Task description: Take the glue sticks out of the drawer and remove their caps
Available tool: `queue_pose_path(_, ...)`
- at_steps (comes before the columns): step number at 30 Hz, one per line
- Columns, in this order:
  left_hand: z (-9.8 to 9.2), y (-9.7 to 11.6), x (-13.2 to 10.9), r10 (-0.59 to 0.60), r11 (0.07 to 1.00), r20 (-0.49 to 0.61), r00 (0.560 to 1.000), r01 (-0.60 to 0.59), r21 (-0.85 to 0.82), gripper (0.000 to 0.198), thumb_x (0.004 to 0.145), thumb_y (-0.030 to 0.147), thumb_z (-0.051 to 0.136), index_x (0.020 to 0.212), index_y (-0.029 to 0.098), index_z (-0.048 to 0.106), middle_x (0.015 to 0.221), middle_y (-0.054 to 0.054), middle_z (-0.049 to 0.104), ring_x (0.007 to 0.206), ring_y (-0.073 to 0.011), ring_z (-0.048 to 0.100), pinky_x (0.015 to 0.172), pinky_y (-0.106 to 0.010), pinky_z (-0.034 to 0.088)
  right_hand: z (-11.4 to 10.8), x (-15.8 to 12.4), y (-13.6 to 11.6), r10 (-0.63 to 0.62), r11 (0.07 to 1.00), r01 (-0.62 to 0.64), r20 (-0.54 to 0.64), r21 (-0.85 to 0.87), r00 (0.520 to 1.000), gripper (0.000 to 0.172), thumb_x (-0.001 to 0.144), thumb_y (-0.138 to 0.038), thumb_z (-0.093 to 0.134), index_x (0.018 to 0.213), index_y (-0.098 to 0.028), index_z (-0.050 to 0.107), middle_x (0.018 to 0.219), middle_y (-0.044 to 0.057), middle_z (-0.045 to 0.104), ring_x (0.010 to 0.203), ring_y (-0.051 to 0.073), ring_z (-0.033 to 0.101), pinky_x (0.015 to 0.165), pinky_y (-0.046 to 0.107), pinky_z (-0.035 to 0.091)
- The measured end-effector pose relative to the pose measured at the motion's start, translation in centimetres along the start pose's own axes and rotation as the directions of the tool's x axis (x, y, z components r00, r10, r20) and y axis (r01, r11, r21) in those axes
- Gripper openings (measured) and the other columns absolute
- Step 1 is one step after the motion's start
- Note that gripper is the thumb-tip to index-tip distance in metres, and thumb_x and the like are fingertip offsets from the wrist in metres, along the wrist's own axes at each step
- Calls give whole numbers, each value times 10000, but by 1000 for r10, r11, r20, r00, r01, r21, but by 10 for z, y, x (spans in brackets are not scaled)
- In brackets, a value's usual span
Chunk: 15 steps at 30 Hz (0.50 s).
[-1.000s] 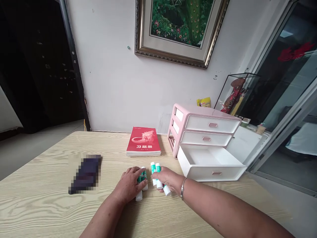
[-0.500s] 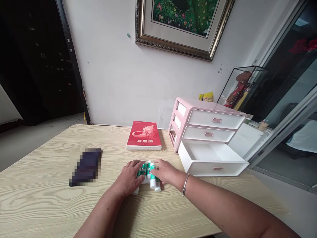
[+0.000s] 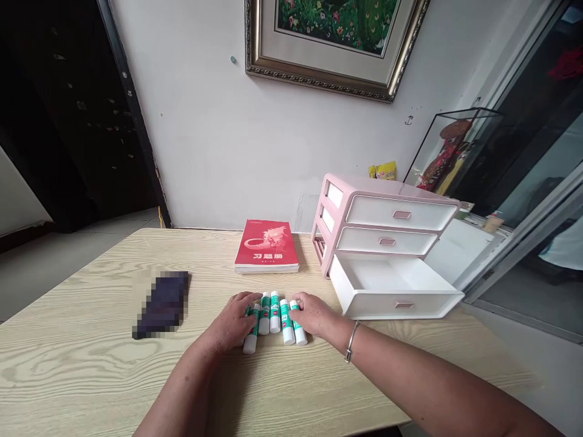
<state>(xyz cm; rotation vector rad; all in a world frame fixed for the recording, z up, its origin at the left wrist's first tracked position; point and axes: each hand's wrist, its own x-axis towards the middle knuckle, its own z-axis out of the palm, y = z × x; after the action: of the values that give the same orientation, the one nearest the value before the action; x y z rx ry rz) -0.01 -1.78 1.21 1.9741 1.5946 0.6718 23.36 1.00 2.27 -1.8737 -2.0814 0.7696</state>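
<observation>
Several white glue sticks with green labels lie side by side in a tight row on the pale wood-grain table, their caps towards me. My left hand rests on the left end of the row, with its fingers over the leftmost sticks. My right hand presses its fingertips against the right end. Neither hand is closed around a stick. The upper part of the leftmost stick is hidden under my left fingers.
A red exercise book lies behind the sticks. A pink-and-white plastic drawer unit stands to the right, its lowest drawer pulled out. A pixelated dark object lies on the left.
The glue sticks, bunched between my hands before, now lie in a neat row. My hands have moved apart to its two ends. The view has tilted slightly.
</observation>
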Motion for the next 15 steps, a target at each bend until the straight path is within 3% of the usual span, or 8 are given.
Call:
queue_pose_path(4, 1, -1, -1, 19, 1000, -5, 1000, -19, -16, 696, 674, 96, 454, 1355, 133, 594, 1407, -120, 570, 1332, -261, 485, 1110, -363, 408, -3, -12, -11, -49, 998, 49, -6, -45, 999, 606, 723, -527, 704, 1235, -212, 624, 1149, 107, 692, 997, 259, 664, 746, 285, 467)
queue_pose_path(11, 0, 0, 0, 22, 997, -28, 999, -24, -74, 684, 679, 102, 424, 1343, 107, 590, 1385, -134, 583, 1302, -260, 517, 1091, -372, 428, 2, -12, -14, -60, 989, 57, -11, -140, 998, 580, 739, -382, 667, 1291, -218, 594, 1226, 133, 638, 1039, 280, 657, 789, 307, 479)
queue_pose_path(15, -3, 1, -2, -13, 986, -57, 998, 3, -167, 645, 732, 147, 412, 1354, 100, 574, 1386, -132, 586, 1287, -248, 535, 1088, -358, 429, -6, -18, -29, -48, 985, 49, 11, -168, 999, 564, 799, -507, 605, 1258, -179, 597, 1229, 168, 631, 1094, 324, 636, 855, 367, 487)
